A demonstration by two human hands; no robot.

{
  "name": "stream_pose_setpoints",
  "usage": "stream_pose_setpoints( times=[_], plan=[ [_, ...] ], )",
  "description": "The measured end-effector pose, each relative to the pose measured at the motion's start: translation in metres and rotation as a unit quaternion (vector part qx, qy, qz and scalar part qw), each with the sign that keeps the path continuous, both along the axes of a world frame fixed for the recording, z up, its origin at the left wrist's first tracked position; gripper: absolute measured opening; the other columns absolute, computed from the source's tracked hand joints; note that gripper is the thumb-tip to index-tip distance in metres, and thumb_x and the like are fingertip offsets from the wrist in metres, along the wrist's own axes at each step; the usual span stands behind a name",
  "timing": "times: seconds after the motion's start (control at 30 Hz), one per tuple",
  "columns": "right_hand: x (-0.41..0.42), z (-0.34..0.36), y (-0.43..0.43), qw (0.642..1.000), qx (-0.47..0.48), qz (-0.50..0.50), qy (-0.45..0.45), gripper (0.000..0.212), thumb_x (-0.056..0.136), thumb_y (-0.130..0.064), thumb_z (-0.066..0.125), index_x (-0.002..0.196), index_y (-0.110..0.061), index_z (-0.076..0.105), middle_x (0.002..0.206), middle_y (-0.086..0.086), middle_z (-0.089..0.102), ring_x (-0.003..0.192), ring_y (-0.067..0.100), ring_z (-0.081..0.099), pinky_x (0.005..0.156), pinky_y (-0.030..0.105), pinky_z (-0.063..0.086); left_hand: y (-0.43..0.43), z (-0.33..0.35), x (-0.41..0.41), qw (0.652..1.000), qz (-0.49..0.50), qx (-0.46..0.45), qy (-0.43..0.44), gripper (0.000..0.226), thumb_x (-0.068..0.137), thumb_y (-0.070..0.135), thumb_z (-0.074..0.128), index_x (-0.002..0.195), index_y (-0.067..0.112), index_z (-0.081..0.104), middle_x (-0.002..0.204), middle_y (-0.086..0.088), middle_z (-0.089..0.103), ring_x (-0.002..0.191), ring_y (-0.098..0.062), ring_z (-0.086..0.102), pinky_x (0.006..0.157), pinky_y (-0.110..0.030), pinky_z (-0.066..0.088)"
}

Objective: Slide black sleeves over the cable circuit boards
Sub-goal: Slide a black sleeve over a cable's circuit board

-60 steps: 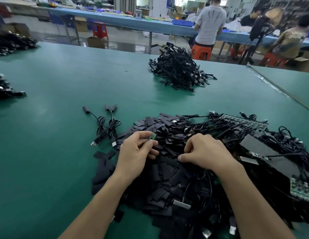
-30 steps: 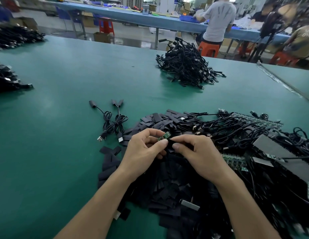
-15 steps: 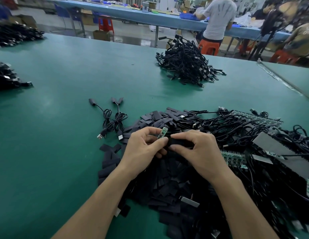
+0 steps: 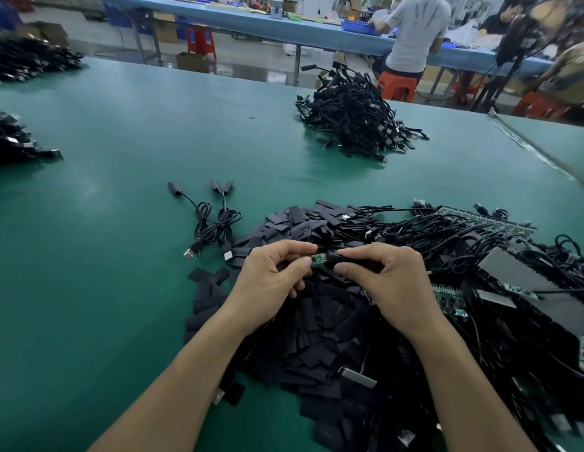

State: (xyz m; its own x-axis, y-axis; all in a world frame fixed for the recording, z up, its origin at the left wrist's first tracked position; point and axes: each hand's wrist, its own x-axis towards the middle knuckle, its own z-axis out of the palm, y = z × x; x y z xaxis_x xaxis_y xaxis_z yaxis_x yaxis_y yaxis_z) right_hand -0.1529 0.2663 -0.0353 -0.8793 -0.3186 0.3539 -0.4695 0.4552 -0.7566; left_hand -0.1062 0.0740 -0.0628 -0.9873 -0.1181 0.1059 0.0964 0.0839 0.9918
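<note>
Circuit board [image 4: 318,258] turned level between left fingers [image 4: 303,262]; sleeve [image 4: 333,257] pinched by right fingers [image 4: 347,273].

Most of black sleeve [image 4: 337,257] hidden btwn fingers of right hand [image 4: 390,283]; circuit board [image 4: 319,258] left end behind thumb of left hand [image 4: 269,280]. Cable pile [image 4: 15,141] at 9 o'clock cut by edge; tangled cables [image 4: 528,389] at 4 o'clock blurred.

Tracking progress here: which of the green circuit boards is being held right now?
The small board pinched in the left hand, facing the black sleeve in the right hand; the other boards lie among the cables at right.
</note>
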Motion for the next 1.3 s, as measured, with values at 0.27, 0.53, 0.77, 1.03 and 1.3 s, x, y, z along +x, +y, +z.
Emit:
stream_pose_setpoints(
  times=[0.27, 0.53, 0.77, 1.03, 1.3],
  plan=[
    [-0.0024, -0.0006, 0.0038, 1.0, -0.006, 0.009, -0.018, 0.019, 0.074, -0.019, 0.085, 0.092, -0.024, 0.08, 0.084, -0.013, 0.074, 0.08, -0.001, 0.069, 0.074, 0.014, 0.051, -0.0005, 0.0004, 0.0, 1.0, 0.002, 0.024, -0.004, 0.012, 0.096, 0.004, 0.061, 0.095, 0.014, 0.068, 0.069, 0.004, 0.069, 0.056, -0.006, 0.057, 0.051, -0.016, 0.046],
    [-0.0022, -0.0005, 0.0046, 0.999, 0.012, 0.027, -0.029, 0.026, 0.074, -0.02, 0.085, 0.099, -0.026, 0.078, 0.089, -0.016, 0.073, 0.086, -0.001, 0.068, 0.079, 0.017, 0.053, 0.0, 0.002, 0.0004, 1.0, -0.004, 0.015, -0.006, 0.014, 0.096, 0.006, 0.062, 0.094, 0.017, 0.071, 0.069, 0.005, 0.07, 0.056, -0.004, 0.058, 0.051, -0.015, 0.046],
    [-0.0029, -0.0028, 0.0055, 0.999, 0.024, 0.035, -0.025, 0.028, 0.076, -0.025, 0.085, 0.101, -0.033, 0.077, 0.09, -0.018, 0.071, 0.09, -0.001, 0.066, 0.078, 0.013, 0.049, 0.0005, 0.0022, 0.0013, 1.0, 0.001, 0.002, -0.008, 0.016, 0.095, 0.006, 0.064, 0.092, 0.018, 0.073, 0.066, 0.006, 0.069, 0.054, -0.004, 0.057, 0.05, -0.016, 0.046],
    [-0.0023, -0.0023, 0.0045, 0.997, -0.012, 0.046, -0.055, 0.025, 0.073, -0.017, 0.086, 0.093, -0.032, 0.078, 0.086, -0.018, 0.073, 0.082, 0.002, 0.069, 0.073, 0.012, 0.049, 0.0009, 0.0039, 0.0019, 1.0, -0.007, 0.003, -0.01, 0.017, 0.095, 0.005, 0.062, 0.092, 0.019, 0.073, 0.066, 0.006, 0.069, 0.054, -0.003, 0.056, 0.049, -0.016, 0.045],
    [-0.0022, -0.0017, 0.0052, 0.998, -0.002, 0.035, -0.045, 0.028, 0.073, -0.018, 0.086, 0.097, -0.03, 0.078, 0.088, -0.014, 0.072, 0.086, 0.002, 0.068, 0.079, 0.019, 0.052, 0.0009, 0.0034, 0.0023, 1.0, -0.018, 0.007, -0.014, 0.017, 0.095, 0.004, 0.064, 0.092, 0.018, 0.073, 0.067, 0.004, 0.07, 0.053, -0.004, 0.057, 0.049, -0.016, 0.046]
  ],
)
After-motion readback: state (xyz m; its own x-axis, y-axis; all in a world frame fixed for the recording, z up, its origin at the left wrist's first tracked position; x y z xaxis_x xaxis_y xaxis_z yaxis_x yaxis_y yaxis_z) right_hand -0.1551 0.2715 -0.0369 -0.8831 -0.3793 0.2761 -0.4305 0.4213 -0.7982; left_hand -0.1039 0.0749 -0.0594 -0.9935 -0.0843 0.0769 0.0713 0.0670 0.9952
